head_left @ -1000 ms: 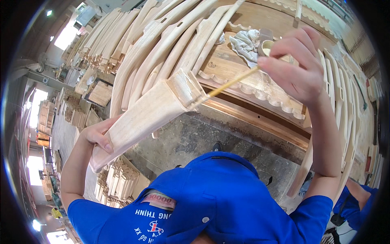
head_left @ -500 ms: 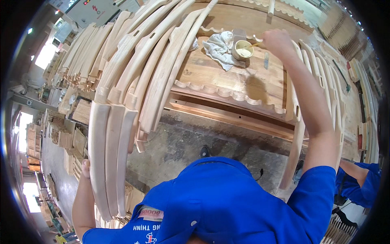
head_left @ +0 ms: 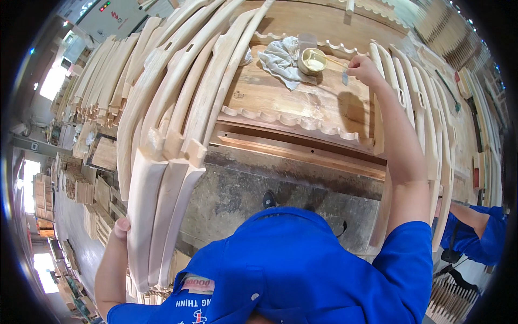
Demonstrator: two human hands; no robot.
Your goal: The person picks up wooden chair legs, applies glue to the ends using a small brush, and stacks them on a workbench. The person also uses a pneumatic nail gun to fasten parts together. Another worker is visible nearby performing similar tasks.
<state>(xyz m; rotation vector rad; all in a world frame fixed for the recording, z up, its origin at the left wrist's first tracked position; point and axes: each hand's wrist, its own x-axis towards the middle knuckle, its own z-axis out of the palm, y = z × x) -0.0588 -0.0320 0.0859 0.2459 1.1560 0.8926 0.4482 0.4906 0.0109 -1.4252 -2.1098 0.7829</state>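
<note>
My left hand (head_left: 122,229) is closed around a bundle of curved wooden chair legs (head_left: 163,218), three of them side by side, with tenons at their upper ends. Only its thumb side shows; the fingers are hidden behind the wood. Over the workbench, my right hand (head_left: 363,71) pinches a thin stick (head_left: 332,60). The stick's other end reaches into a small cup (head_left: 311,63) of pale cream paste. Beside the cup lies a crumpled white cloth (head_left: 278,59). A flat metal blade (head_left: 345,78) rests on the bench below the stick.
Long curved wooden parts (head_left: 178,75) lean against the bench's left side, and more slotted ones (head_left: 413,97) stand at its right. Scalloped strips (head_left: 286,120) edge the wooden bench top (head_left: 302,105). A person in blue (head_left: 480,237) is at the far right.
The chair legs in my left hand have shifted right, and their tenons now show clearly. My right hand has come lower and nearer, with more of the stick visible.
</note>
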